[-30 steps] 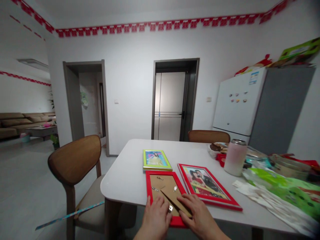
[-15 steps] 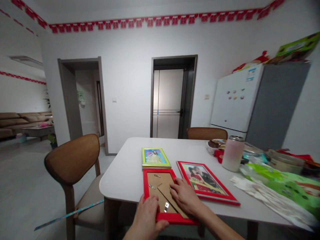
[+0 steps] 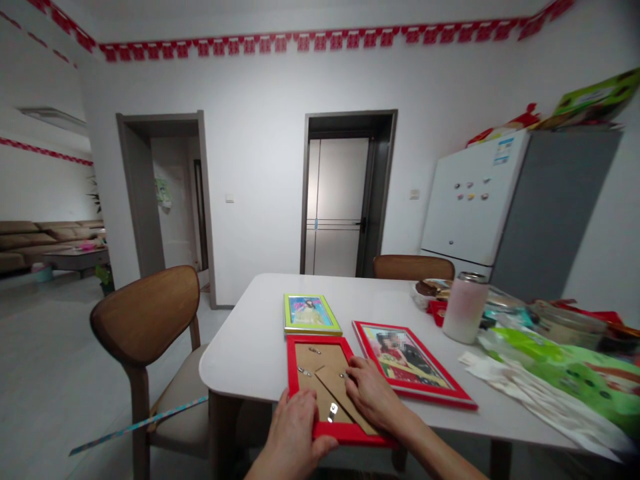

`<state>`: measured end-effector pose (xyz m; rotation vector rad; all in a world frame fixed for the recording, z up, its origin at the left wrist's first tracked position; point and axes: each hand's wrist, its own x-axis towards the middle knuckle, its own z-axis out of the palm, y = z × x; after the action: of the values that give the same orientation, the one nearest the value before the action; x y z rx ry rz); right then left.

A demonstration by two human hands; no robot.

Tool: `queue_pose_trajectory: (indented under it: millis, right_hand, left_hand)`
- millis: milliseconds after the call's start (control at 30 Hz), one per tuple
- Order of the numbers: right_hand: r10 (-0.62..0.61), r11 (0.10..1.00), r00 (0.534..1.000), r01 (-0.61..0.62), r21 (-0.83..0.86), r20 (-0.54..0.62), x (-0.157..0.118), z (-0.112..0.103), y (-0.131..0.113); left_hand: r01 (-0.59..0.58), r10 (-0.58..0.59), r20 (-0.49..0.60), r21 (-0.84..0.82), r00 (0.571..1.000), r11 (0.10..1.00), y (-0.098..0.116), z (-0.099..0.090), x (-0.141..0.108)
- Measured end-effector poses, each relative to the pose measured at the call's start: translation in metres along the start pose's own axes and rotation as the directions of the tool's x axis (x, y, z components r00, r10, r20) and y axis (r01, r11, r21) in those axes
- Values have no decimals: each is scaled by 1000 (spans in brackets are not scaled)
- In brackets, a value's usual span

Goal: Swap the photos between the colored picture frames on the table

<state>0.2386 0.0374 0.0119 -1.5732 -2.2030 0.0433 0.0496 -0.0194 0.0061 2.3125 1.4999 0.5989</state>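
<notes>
- From the head view, our only one, we see the red frame point(image 3: 317, 393) lying back up between the hands, mostly on the desk point(image 3: 250, 347), its near end seeming to jut past the desk's edge.
- Our left hand point(image 3: 295, 427) grasps the frame's near left corner, thumb along the near border.
- Our right hand point(image 3: 373, 393) bends over the right border, fingertips at the right clip point(image 3: 342, 375); we cannot tell whether they pinch it or only press.
- We judge the step in hand to be work on the clips of the backing; whether we are fastening or loosening, we cannot tell.
- The far clip point(image 3: 315, 350), beyond both hands, seems to lie along the border and clear of it; the near clip point(image 3: 333, 412), between the hands, points toward the near border.
- As we judge it, turning a clip calls for a sideways push by one fingertip while our left hand steadies the corner.
- The frame's long axis runs away from us, its far end leaning slightly left, toward the green frame point(image 3: 313, 315) just beyond.
- The support leg point(image 3: 336, 387) slants across the back, narrow tip pointing far and left, the rest running under our right hand.
</notes>
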Motion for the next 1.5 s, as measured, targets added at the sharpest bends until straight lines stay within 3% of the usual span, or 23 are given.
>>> queue_pose_trajectory:
  millis: [133,300,667,833,1033,1367,1433,1500]
  right_hand:
    - [-94,995,995,93,18,23,-15,-3,-9]
    - [-320,945,939,306,118,123,-36,-16,-33]
    - [-406,909,898,378,177,170,-42,-30,-42]
    - [-335,931,930,303,201,149,-26,-23,-45]
    - [-245,965,963,231,123,112,22,11,-54]
    - [-340,940,925,339,39,169,31,24,-49]
    - [-286,958,949,279,63,134,37,27,-45]
    - [-139,988,987,134,77,74,47,31,-40]
  left_hand:
    - [-13,13,-9,-11,1000,1000,-3,-2,1]
    - [-50,49,-41,-15,998,999,-10,0,3]
    - [-81,77,-79,-40,994,996,-16,2,1]
    - [-80,76,-75,-53,994,995,-15,-2,1]
    - [-69,67,-55,-41,996,997,-10,-9,1]
    - [-57,54,-33,-115,998,992,-9,-14,-1]
    - [-47,43,-35,-106,998,993,-10,-14,-1]
    - [-39,36,-30,-102,999,994,-11,-14,-2]
